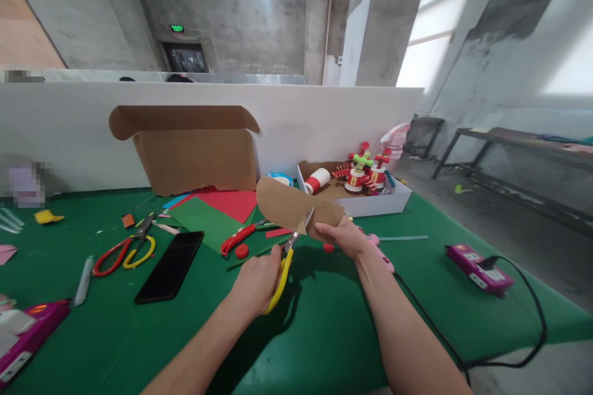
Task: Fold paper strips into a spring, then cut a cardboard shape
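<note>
My left hand (259,281) is closed around the handles of yellow-handled scissors (281,284). Their blades reach up and meet a brown cardboard piece (287,203) with a rounded left end. A slit shows in the cardboard where the blades are. My right hand (340,236) pinches the right part of this cardboard, thumb in front, holding it above the green table. Beneath and behind lie a red utility knife (238,239) and a small red disc (241,251). A pink glue gun (382,256) lies partly hidden behind my right forearm.
Left on the green table (324,345) are red-and-yellow-handled scissors (134,250), a black phone (171,268) and green paper (199,222). A cardboard box lid (197,157) leans on the white partition (69,136). A white box (370,205) holds paper-cup crafts. At right sits a purple power strip (479,268) with a cable.
</note>
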Motion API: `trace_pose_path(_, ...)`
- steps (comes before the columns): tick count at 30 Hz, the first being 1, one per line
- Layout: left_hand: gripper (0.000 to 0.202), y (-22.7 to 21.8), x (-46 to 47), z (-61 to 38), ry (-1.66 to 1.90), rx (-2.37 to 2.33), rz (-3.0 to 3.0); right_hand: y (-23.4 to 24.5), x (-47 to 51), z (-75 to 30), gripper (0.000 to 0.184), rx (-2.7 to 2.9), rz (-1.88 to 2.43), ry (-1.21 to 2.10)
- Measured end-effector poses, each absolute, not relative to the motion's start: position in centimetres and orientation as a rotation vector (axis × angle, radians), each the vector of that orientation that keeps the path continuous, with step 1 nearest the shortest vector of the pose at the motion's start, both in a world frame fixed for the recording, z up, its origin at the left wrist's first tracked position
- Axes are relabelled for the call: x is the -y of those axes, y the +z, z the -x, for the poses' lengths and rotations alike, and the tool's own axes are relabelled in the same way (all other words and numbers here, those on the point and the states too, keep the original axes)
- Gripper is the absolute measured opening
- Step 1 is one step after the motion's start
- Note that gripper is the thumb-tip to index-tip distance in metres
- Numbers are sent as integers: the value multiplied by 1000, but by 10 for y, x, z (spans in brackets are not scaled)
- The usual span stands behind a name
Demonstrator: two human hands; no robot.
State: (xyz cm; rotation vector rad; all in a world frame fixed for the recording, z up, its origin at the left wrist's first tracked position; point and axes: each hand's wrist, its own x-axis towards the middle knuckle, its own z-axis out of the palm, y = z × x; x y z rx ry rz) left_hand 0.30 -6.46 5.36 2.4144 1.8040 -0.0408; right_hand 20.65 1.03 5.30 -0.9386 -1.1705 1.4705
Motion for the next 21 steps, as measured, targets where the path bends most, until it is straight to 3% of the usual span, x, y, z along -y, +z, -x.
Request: trace_pose_path(21, 26, 62, 70, -7, -57, -1766, -2396, 49, -11, -215, 46, 1158, 881, 1520)
